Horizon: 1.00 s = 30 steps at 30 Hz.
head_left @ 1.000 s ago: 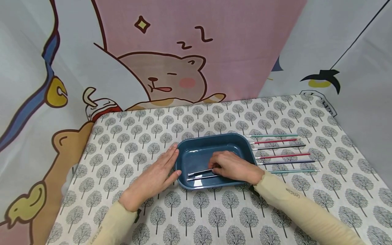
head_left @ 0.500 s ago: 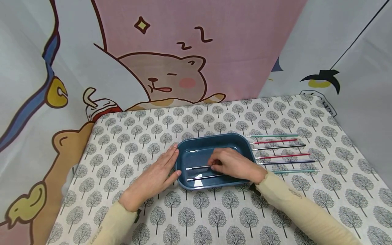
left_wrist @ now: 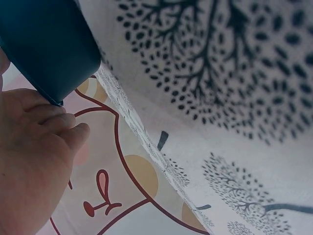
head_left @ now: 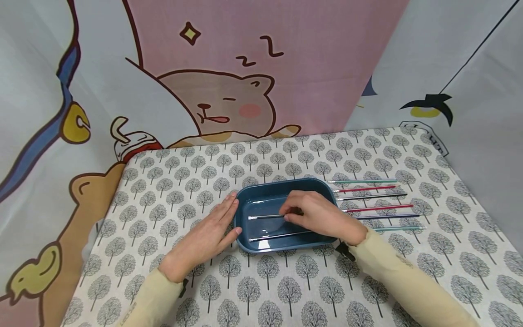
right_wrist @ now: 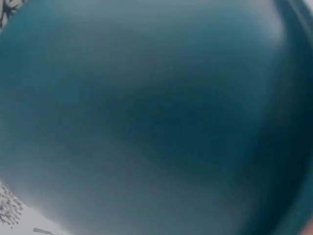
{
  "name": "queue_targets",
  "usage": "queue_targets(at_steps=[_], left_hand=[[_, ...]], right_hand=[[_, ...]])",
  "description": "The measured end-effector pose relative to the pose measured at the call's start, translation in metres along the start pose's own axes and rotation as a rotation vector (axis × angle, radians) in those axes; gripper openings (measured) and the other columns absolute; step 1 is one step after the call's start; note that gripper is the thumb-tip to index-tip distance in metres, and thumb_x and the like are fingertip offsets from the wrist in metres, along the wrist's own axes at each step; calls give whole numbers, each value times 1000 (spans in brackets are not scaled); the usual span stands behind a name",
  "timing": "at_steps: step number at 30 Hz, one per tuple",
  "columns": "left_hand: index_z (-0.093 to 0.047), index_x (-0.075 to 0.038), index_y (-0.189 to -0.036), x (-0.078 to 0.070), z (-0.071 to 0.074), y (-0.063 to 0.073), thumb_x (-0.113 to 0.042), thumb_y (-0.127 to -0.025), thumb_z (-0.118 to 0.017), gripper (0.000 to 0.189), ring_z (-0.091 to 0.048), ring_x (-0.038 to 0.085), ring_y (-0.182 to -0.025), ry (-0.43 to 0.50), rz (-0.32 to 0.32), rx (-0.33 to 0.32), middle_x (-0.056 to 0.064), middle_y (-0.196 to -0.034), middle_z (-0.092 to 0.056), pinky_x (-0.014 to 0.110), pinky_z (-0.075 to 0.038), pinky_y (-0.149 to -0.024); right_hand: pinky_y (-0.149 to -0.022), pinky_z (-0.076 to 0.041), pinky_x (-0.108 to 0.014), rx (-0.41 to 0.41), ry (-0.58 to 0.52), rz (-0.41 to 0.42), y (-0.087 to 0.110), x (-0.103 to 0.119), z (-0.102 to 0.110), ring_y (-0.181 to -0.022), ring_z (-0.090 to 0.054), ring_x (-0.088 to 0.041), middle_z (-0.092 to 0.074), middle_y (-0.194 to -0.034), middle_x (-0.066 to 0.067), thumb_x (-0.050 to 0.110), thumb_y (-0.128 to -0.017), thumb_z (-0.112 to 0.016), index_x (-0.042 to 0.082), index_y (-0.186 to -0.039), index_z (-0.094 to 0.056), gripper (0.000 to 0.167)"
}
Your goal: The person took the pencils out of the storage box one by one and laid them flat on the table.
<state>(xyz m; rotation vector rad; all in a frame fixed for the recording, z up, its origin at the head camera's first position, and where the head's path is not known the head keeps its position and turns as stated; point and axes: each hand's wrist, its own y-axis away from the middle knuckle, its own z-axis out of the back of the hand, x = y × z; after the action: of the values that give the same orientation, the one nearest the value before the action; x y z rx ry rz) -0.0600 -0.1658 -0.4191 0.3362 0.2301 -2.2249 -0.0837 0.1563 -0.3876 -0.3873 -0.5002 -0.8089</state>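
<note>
A dark blue rectangular tray (head_left: 282, 188) sits on the table. Inside it my right hand (head_left: 314, 211) pinches a dark pencil (head_left: 267, 216) between thumb and fingers, its light end pointing left. Nearer me, a second dark pencil (head_left: 278, 235) lies along the tray floor. My left hand (head_left: 204, 238) rests against the tray's left edge with fingers extended; the left wrist view shows its fingers (left_wrist: 51, 117) at the tray's rim (left_wrist: 58, 102). Blue tray surface (right_wrist: 146, 98) fills the right wrist view, blurred, with the held pencil hidden there.
To the tray's right, several pencils lie roughly parallel: green (head_left: 363, 181), red (head_left: 367, 188), black (head_left: 376, 196), another red (head_left: 384, 208), dark blue (head_left: 392, 216) and green (head_left: 400, 228). A tree-patterned cloth (head_left: 229, 290) covers the table. A cartoon-printed curtain (head_left: 318, 59) hangs behind.
The pinched pencil has moved away from the one on the tray floor, toward the tray's middle. My right hand shifted slightly back and right; the left hand stayed in place.
</note>
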Motion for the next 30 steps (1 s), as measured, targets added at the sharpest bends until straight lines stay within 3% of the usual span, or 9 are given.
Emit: queue_targets(at_steps=[20, 25, 30], left_hand=[[-23, 0, -162, 0, 0, -1, -46, -110, -45, 73, -17, 28, -158, -5, -8, -5, 10, -174, -7, 50, -28, -124], [-23, 1, -162, 1, 0, -1, -47, -110, -42, 73, -17, 28, -158, -1, -12, -5, 12, -173, -9, 50, -29, -124], [-22, -1, -163, 1, 0, 0, -49, -110, -40, 74, -16, 27, -158, -8, -6, 0, 9, -174, -6, 50, -28, -124]], right_hand=[[-71, -57, -29, -88, -23, 13, 24, 18, 35, -86, -63, -2, -69, -105, 12, 10, -95, -76, 19, -107, -79, 16], [-64, -52, -26, -124, 8, 33, 33, 22, 45, -78, -58, 0, -68, -103, 13, 8, -94, -77, 19, -107, -79, 17], [-64, -53, -27, -160, 55, 39, 42, 22, 52, -81, -58, 0, -67, -101, 14, 7, -92, -78, 20, -106, -79, 19]])
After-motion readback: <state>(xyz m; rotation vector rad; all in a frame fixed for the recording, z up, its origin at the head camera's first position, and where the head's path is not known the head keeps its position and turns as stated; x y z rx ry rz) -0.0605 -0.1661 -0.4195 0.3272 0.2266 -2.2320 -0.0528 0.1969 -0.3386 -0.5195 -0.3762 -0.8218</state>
